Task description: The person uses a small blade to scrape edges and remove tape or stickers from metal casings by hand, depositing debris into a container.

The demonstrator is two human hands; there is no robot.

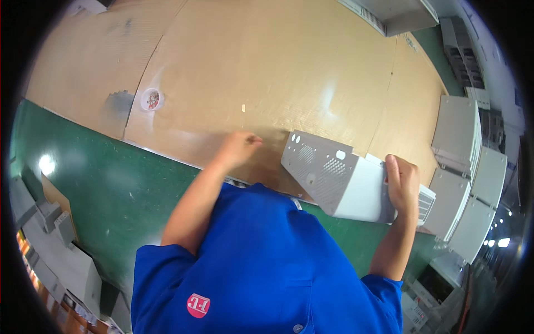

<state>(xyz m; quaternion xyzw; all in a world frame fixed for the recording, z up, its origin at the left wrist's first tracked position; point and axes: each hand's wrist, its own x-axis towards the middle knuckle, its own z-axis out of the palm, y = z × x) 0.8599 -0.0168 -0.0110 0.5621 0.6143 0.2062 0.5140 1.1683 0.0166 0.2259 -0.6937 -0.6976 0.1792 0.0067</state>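
Observation:
My right hand (403, 181) grips the right part of a bent, light grey sheet-metal housing (364, 189), its thumb on top. The housing rests tilted at the near edge of the table; its left face has round holes, an oval cutout and patches of small perforations. Its right end shows slots. To the left of the housing and apart from it, my left hand (238, 149) hovers over the table with the fingertips pinched together. What sits between those fingers, if anything, is too small to make out.
A brown board-covered table (267, 67) spreads ahead. On it, a small white bowl (158, 100) holds tiny parts at the left. A grey metal case (400, 19) stands at the far right. Stacked grey metal boxes (456, 133) rise at the right. Green floor (105, 161) lies at the left.

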